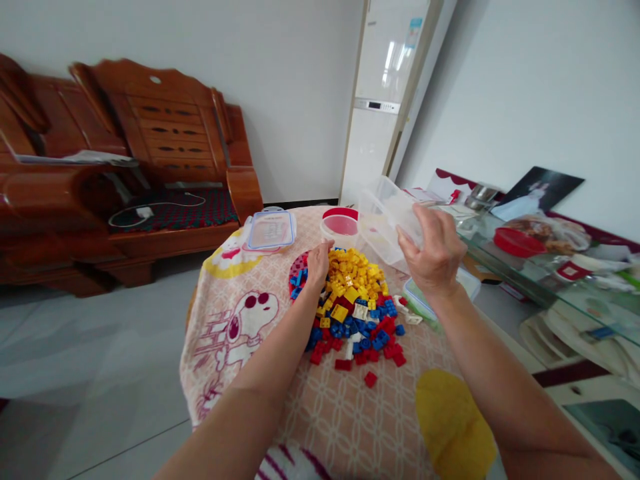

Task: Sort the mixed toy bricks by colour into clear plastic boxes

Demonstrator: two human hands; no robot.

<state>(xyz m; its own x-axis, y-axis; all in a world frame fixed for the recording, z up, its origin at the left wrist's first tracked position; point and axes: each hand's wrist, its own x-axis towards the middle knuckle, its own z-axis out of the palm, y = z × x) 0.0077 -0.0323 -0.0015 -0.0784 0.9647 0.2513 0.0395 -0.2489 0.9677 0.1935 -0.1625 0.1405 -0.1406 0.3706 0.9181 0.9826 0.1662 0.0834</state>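
Held clear tub point(385, 217) tilted above brick pile point(357, 307), right hand point(434, 257) clamped on its wall, seemingly to tip it out; laid left hand point(319, 263) flat, gripping nothing, against pile's edge on bench point(350, 413), perhaps damming strays.

Left forearm point(267, 373) and right forearm point(495, 387) were uncovered along all the length in view. Left grip point(319, 261) and right grip point(434, 257) were bare, and knuckles and tendons stood out on the back of the right. A striped cloth point(293, 467), white with dark red bands, showed between the arms at the table's near edge. Whether it was a garment could not be determined.
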